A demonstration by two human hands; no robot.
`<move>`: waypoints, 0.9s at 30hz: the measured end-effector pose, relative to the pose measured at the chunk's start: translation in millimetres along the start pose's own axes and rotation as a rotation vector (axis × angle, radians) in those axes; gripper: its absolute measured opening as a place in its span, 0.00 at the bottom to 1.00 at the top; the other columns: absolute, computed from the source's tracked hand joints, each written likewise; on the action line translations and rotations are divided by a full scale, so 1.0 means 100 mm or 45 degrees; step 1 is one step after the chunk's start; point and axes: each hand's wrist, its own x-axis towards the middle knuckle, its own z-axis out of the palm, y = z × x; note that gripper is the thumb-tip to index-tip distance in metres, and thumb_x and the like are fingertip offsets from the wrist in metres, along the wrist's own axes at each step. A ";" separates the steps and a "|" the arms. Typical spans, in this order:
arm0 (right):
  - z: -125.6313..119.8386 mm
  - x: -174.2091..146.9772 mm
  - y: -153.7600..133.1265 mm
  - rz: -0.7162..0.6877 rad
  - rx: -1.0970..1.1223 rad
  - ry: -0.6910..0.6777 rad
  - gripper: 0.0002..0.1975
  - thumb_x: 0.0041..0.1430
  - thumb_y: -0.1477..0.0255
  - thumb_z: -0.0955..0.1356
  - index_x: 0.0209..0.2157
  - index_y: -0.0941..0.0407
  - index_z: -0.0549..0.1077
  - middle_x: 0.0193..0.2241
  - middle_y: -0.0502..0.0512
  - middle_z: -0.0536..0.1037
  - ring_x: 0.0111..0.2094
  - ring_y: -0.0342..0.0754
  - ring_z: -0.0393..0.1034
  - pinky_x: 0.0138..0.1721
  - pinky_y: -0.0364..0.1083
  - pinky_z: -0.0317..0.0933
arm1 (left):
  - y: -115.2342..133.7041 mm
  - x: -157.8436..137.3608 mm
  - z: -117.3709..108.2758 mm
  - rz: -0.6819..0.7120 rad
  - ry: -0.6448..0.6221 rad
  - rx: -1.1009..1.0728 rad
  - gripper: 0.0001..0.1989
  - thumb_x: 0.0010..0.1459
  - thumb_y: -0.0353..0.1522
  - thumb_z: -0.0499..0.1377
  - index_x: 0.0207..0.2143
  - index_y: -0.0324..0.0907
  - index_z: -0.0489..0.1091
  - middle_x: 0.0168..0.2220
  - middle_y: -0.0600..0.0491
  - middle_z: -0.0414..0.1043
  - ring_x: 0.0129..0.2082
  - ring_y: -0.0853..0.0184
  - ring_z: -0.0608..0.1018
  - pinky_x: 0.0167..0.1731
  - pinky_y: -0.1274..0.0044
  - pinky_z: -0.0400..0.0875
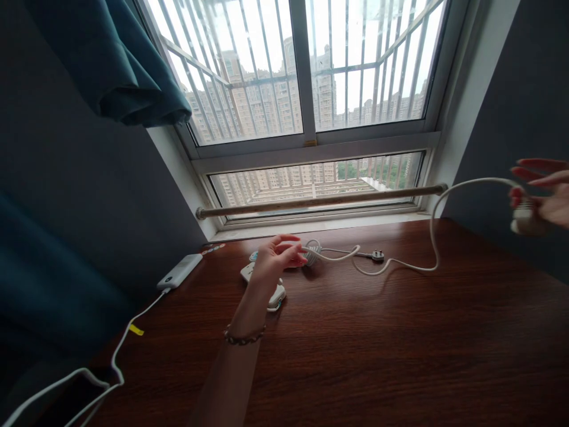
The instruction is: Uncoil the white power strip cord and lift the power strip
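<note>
My left hand [282,252] reaches over the desk with its fingertips pinched on a white cable [331,258]. The cable loops across the wood and rises in an arc to my right hand [551,188] at the right edge. There a white plug-like end [523,218], blurred, sits in the lower fingers while the upper fingers stretch out. Beneath my left wrist lie a white power strip [247,271], partly covered, and a rounded white piece [278,296]. Just past my left fingertips is a bundled cord [312,255], and a pronged plug [377,255] lies right of it.
A white box with a small dark display [180,271] lies at the desk's left edge, a white cord [119,350] with a yellow tag [136,330] running from it. Behind the brown desk [377,356] are a horizontal rail [320,202] and a barred window. A blue curtain [120,65] hangs upper left.
</note>
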 end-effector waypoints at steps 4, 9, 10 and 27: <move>0.91 -0.83 -0.21 -0.243 0.314 -0.587 0.11 0.49 0.76 0.69 0.37 0.57 0.77 0.41 0.61 0.73 0.36 0.49 0.68 0.36 0.52 0.60 | -0.06 -0.16 0.28 0.150 -0.001 0.022 0.13 0.47 0.35 0.64 0.33 0.36 0.67 0.24 0.53 0.74 0.23 0.68 0.77 0.26 0.78 0.73; 1.80 -1.65 0.02 -1.023 -0.395 -0.862 0.20 0.40 0.65 0.76 0.39 0.52 0.76 0.46 0.55 0.69 0.45 0.58 0.58 0.47 0.57 0.54 | -0.04 -0.26 0.32 0.324 0.056 0.157 0.10 0.50 0.34 0.62 0.31 0.38 0.66 0.20 0.56 0.72 0.16 0.71 0.73 0.18 0.81 0.68; 1.90 -1.72 0.10 -1.096 -0.506 -0.796 0.17 0.42 0.67 0.75 0.37 0.53 0.77 0.48 0.55 0.68 0.46 0.58 0.56 0.47 0.57 0.54 | -0.02 -0.28 0.31 0.336 0.061 0.177 0.10 0.50 0.35 0.61 0.30 0.38 0.66 0.20 0.56 0.72 0.14 0.73 0.71 0.16 0.82 0.65; 1.79 -1.52 0.54 -1.237 -0.821 -0.240 0.07 0.58 0.72 0.65 0.32 0.52 0.76 0.49 0.53 0.64 0.45 0.56 0.54 0.48 0.57 0.50 | -0.98 0.24 -1.25 0.274 -0.754 2.002 0.36 0.40 0.13 0.48 0.52 0.45 0.61 0.58 0.47 0.58 0.61 0.57 0.55 0.57 0.53 0.39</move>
